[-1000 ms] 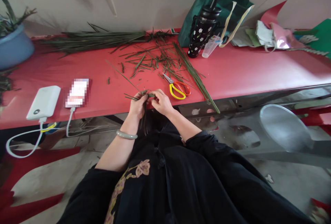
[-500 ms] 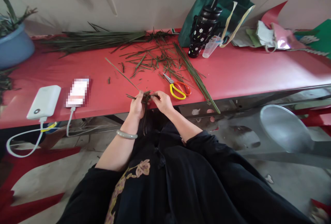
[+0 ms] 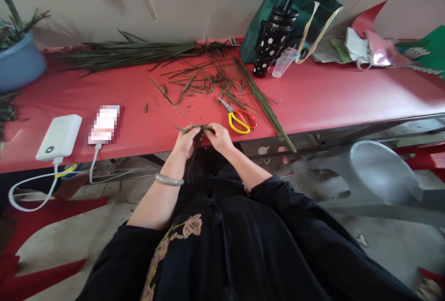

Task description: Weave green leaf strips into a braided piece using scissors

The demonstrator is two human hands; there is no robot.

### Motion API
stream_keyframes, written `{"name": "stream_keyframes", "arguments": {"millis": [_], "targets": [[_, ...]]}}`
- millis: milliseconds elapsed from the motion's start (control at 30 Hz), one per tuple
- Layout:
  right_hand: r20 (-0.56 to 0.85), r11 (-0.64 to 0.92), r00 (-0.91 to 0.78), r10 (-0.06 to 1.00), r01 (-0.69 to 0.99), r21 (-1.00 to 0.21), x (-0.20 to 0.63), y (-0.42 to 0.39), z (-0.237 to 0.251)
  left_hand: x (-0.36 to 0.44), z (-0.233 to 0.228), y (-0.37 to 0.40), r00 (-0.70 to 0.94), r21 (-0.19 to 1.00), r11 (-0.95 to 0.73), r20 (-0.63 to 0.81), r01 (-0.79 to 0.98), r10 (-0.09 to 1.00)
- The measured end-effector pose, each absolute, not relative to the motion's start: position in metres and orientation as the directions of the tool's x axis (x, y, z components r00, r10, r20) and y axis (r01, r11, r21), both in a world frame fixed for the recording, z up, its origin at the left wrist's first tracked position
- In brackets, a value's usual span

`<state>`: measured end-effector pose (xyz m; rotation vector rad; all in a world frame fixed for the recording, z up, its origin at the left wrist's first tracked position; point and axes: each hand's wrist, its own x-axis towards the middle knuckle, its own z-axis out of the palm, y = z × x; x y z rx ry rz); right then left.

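Close together at the near edge of the red table (image 3: pixel 313 101), both my hands grip one small bundle of dark green leaf strips (image 3: pixel 200 133). My left hand (image 3: pixel 186 142) is closed round its left side, thumb on top, with strip ends poking out past the fingers and hanging below. My right hand (image 3: pixel 219 137) pinches the strips from the right between thumb and fingers. How the strips cross inside the hands is mostly hidden. Scissors (image 3: pixel 239 118) with one yellow and one red handle lie just right of my hands.
Cut leaf scraps (image 3: pixel 212 80) are scattered beyond my hands. A long leaf bundle (image 3: pixel 264 101) lies at the right, a larger pile (image 3: pixel 132 55) at the back. Left are a power bank (image 3: pixel 59 137), a phone (image 3: pixel 104 124) and a blue pot (image 3: pixel 22 62); behind, a black tumbler (image 3: pixel 274 41) and green bag (image 3: pixel 253 27).
My left hand has rolled slightly, its thumb shifting right toward the right fingertips. The long strip sticking out from it has swung a little right. My right hand is nearly in place.
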<state>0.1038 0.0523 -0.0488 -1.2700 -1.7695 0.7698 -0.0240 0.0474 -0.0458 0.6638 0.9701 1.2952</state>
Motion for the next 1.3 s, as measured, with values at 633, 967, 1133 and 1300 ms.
{"name": "stream_keyframes", "arguments": {"millis": [633,967,1133,1300], "targets": [[0.398,0.464,-0.239,0.886,0.426,-0.777,0.119,0.035,-0.047,-0.019,-0.039,0.05,-0.224,0.897,0.074,-0.188,-0.436,0.956],[0.259,0.279,-0.106,0.96,0.355,-0.892,0.153,0.024,-0.05,-0.022,-0.039,0.053,-0.309,0.882,0.042,-0.209,-0.47,0.928],[0.215,0.257,-0.14,0.966,0.556,-0.791,0.162,0.026,-0.043,-0.021,-0.041,0.053,-0.282,0.904,0.07,-0.204,-0.423,0.938],[0.291,0.433,-0.323,0.901,0.716,-0.548,0.139,0.029,-0.022,-0.012,-0.045,0.051,-0.274,0.926,0.04,-0.152,-0.376,0.949]]}}
